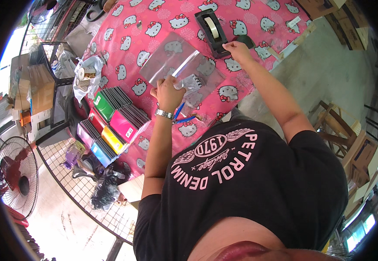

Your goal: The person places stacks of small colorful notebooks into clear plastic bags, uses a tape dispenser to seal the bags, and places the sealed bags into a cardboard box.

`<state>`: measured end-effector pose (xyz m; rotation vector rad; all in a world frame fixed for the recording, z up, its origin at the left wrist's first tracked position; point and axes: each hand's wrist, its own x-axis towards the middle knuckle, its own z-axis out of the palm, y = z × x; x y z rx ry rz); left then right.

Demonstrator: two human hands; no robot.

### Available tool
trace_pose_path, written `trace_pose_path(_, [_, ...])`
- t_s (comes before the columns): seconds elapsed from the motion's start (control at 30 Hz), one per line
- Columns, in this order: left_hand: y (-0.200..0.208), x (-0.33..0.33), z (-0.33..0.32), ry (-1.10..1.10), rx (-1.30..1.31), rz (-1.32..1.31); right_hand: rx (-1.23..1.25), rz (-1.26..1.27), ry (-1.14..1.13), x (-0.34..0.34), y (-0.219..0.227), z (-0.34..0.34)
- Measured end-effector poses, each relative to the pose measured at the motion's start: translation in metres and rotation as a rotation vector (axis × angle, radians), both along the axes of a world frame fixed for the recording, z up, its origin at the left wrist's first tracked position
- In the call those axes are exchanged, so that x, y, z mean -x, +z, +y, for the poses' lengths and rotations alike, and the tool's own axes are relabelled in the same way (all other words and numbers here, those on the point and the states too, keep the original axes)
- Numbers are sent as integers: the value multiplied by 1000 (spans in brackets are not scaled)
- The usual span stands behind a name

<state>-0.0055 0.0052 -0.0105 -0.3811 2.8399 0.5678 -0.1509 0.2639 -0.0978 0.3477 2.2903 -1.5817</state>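
A large clear plastic bag [163, 56] lies on the pink table cover. Through or within its near part shows a small spiral-bound item wrapped in clear plastic [192, 83]; whether it is inside the bag I cannot tell. My left hand [170, 93], with a metal watch at the wrist, is on the bag's near left part, fingers bent and gripping the plastic. My right hand [237, 51] is at the near end of a black tape dispenser [218, 47], thumb and finger pinched at its cutting edge. A roll of clear tape [211, 27] sits in the dispenser. Blue pens [179, 111] lie beside my left wrist.
Stacked spiral notebooks [111, 104] in several colours stand on the table's left side. A white plastic bag [87, 78] holding rolls sits behind them. On the left are a standing fan [19, 178] and a wire-grid rack [63, 174]; cardboard boxes [347, 26] are at the far right.
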Motion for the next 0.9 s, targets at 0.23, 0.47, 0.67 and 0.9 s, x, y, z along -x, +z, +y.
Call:
trace_pose_path(0.23, [-20, -12, -22, 25, -211, 159, 248, 208, -28, -37, -13, -2])
trace_pose_path(0.47, [-39, -17, -15, 103, -478, 277, 857, -576, 138, -53, -40, -13])
trace_pose_path(0.67, [-44, -26, -15, 181, -457, 322, 97, -9, 1473, 1, 60, -137])
trace_pose_path(0.9, [-35, -24, -12, 105, -475, 313, -363, -152, 1548, 19, 16, -140])
